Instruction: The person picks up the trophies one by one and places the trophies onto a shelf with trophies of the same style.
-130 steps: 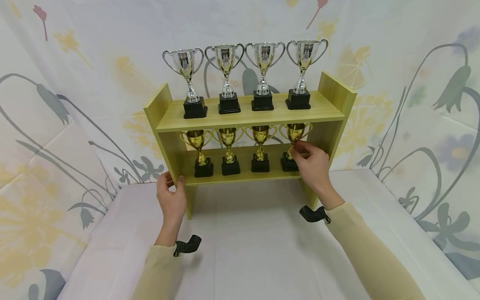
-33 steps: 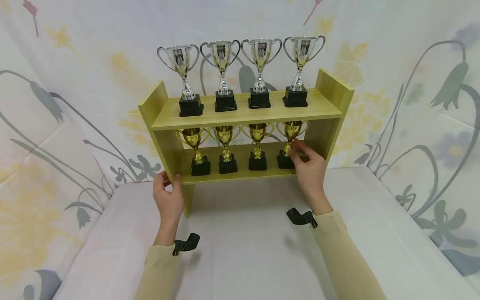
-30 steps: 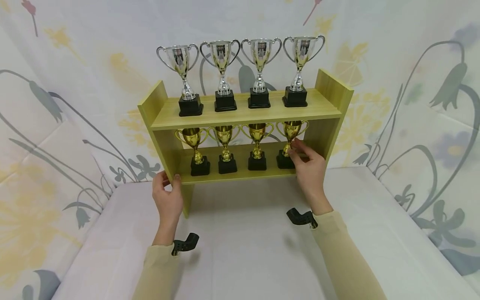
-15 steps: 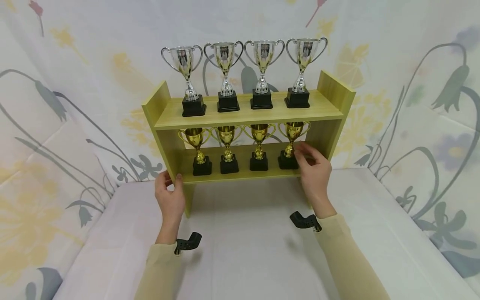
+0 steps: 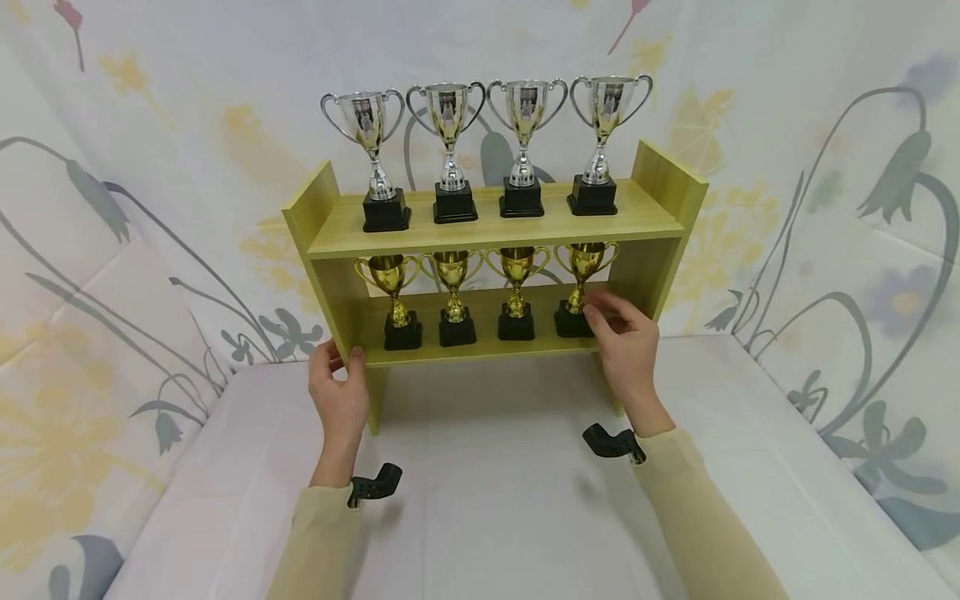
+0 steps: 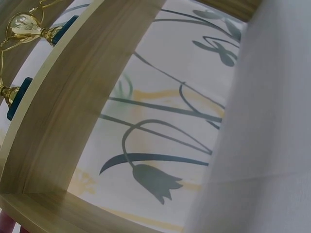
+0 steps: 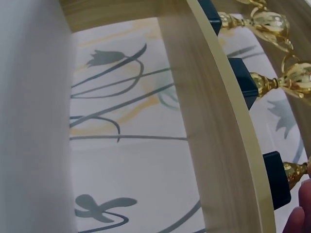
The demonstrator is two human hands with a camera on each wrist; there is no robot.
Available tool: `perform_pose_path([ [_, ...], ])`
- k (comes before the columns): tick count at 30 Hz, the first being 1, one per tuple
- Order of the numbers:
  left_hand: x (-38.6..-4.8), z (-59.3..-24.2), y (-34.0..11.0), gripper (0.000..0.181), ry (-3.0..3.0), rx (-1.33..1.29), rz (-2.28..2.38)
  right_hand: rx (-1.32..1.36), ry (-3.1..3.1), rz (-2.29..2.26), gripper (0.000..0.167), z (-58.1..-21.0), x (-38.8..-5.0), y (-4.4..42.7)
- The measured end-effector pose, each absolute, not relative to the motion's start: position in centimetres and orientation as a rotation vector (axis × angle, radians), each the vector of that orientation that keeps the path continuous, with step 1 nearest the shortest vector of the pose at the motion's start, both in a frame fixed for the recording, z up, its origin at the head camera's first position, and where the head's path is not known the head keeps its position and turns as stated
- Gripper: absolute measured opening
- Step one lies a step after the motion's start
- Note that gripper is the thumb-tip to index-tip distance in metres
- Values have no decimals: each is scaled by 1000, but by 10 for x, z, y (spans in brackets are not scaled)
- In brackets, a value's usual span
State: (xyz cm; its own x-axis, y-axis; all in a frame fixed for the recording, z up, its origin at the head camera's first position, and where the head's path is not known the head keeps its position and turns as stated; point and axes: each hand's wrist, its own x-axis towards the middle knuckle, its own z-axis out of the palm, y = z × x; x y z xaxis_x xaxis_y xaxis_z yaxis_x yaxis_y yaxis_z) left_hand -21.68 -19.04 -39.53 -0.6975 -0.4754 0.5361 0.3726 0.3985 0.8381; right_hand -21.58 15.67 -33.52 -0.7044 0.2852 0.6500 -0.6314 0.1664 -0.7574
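Observation:
A two-tier wooden display shelf [image 5: 495, 235] stands against the back cloth. My left hand [image 5: 341, 398] grips its left side panel, thumb at the front edge by the lower board and fingers behind. On the lower tier, my right hand [image 5: 628, 350] holds the rightmost gold trophy cup [image 5: 584, 260] low down, thumb and fingers bent at the right of its stem and black base. Close by in the right wrist view are its base [image 7: 276, 180] and my fingertips [image 7: 303, 204]. That cup stands upright at the end of a row of gold trophies [image 5: 517, 265].
Several silver trophies [image 5: 526, 104] with black bases line the upper tier. White cloth covers the table [image 5: 495, 500] below, and a flower-printed cloth [image 5: 225, 83] hangs behind and at both sides. A black wrist mount [image 5: 611, 442] sits on each forearm.
My right hand has slid down from the rightmost gold trophy's stem to near its base, after shifting slightly right. My left hand keeps its grip on the side panel. The trophies stay in their rows.

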Motion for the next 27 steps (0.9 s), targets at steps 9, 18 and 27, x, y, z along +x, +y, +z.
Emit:
perform_pose_path([
  [9,-217,-396,-188,28,-1887,93,-1404,362,-1764,1615,21,-329,-204,157],
  [18,-216,-395,-187,28,-1896,116,-1383,401,-1826,1523,21,-326,-190,154],
  [27,-215,-391,-188,27,-1910,142,-1398,504,-1822,1481,23,-344,-196,165],
])
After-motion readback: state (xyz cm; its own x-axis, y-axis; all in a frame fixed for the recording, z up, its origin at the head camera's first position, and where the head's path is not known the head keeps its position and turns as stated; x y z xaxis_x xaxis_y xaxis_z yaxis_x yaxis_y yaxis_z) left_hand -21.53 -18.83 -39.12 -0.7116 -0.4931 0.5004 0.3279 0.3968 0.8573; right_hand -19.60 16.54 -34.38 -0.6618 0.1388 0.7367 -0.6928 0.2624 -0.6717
